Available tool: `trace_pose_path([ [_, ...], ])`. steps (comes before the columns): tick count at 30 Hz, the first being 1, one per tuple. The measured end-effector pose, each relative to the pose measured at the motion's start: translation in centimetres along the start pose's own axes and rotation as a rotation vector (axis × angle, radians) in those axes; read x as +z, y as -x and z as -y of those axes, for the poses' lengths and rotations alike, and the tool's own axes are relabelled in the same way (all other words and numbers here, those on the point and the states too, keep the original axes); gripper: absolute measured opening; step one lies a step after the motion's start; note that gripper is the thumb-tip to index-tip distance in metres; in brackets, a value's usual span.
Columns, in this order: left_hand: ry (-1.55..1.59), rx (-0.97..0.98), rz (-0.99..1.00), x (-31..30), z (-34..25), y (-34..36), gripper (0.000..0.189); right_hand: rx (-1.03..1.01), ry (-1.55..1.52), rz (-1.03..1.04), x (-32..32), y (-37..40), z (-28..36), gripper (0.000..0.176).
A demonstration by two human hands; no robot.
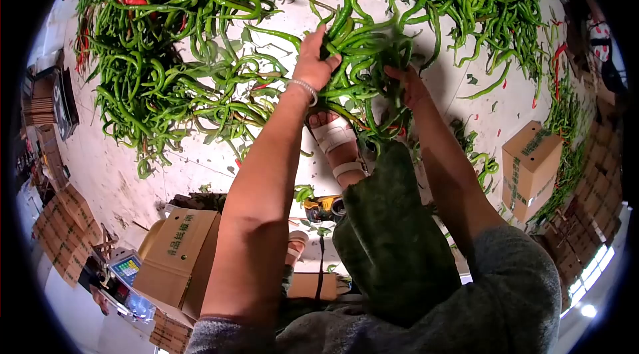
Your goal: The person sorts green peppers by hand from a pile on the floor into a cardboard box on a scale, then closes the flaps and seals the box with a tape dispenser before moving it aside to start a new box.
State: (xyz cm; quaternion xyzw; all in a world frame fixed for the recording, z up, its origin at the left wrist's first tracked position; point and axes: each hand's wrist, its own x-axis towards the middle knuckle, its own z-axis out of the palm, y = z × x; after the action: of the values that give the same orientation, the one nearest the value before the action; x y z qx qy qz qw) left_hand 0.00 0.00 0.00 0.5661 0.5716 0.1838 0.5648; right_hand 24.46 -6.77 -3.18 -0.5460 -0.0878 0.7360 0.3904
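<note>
Long green peppers (359, 41) lie in a loose bunch between my two hands. My left hand (314, 64), with a pale bracelet at its wrist, rests against the left side of this bunch, its thumb and fingers apart. On the right side of the bunch, my right hand (407, 84) has its fingers bent at the peppers; dark leaves and shadow partly hide them, so what they grip is unclear. My sandalled foot (335, 138) stands just below the bunch.
Heaps of green peppers (133, 74) with some red ones spread over the pale floor (206, 177). A cardboard box (532, 161) stands at right, an open carton (174, 254) at lower left beside a scale (125, 267). A yellow and black object (323, 207) lies below my foot.
</note>
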Motion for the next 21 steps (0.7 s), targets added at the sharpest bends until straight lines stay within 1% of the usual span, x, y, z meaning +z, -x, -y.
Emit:
trace_pose_path([
  [1,-0.123,-0.036,-0.083,0.4,-0.8,0.5,0.078,-0.081,-0.025,0.015,0.2,0.7,-0.1,0.046],
  [2,-0.135,0.011,-0.114,0.8,-0.3,0.0,0.081,-0.165,-0.048,0.031,0.5,1.3,0.0,0.044],
  [3,0.116,-0.006,-0.045,-1.2,1.0,-2.7,0.084,-0.177,-0.083,0.068,2.7,-1.2,0.4,0.043],
  [5,0.234,-0.093,0.034,-0.8,1.2,-3.1,0.081,-0.099,-0.143,0.050,4.1,-0.2,0.4,0.040],
  [6,0.263,-0.120,0.072,-0.7,0.9,-3.1,0.079,-0.036,-0.172,0.073,4.6,-0.4,0.0,0.036],
  [8,0.313,-0.159,0.147,-0.4,0.1,-3.5,0.075,0.032,-0.190,0.080,5.4,-1.1,-0.1,0.036],
  [9,0.120,-0.123,0.075,-0.1,-0.2,-3.7,0.076,0.065,-0.199,0.086,6.1,-1.2,0.1,0.036],
  [10,0.147,-0.167,0.084,-0.3,-0.4,-3.9,0.077,0.093,-0.131,0.084,7.0,-1.1,0.4,0.035],
  [11,0.170,-0.212,0.090,-0.7,-0.6,-4.0,0.078,0.114,-0.070,0.075,7.7,-1.2,0.4,0.039],
  [13,0.376,-0.249,0.093,-1.3,-1.3,-3.6,0.073,0.145,0.059,0.060,9.6,-1.0,1.3,0.047],
  [14,0.479,-0.263,0.095,-1.6,-1.7,-3.3,0.071,0.110,0.161,-0.038,11.2,-0.3,1.4,0.060],
  [15,0.587,-0.252,0.091,-1.9,-2.5,-2.5,0.065,-0.003,0.227,-0.012,13.5,1.6,2.3,0.072],
  [17,0.801,-0.232,0.083,-2.6,-4.4,-0.3,0.054,-0.181,0.338,-0.009,15.6,3.9,1.7,0.069],
  [18,0.911,-0.175,0.116,-2.5,-2.4,-0.6,0.046,-0.546,0.637,0.017,15.9,4.4,1.2,0.065],
  [19,1.021,-0.143,0.126,-3.6,-4.6,2.1,0.045,-0.931,0.921,-0.078,17.0,5.4,1.4,0.062],
  [21,1.384,-0.163,0.114,-4.9,-5.7,6.1,0.048,-0.973,1.057,-0.022,19.5,9.9,3.2,0.062],
])
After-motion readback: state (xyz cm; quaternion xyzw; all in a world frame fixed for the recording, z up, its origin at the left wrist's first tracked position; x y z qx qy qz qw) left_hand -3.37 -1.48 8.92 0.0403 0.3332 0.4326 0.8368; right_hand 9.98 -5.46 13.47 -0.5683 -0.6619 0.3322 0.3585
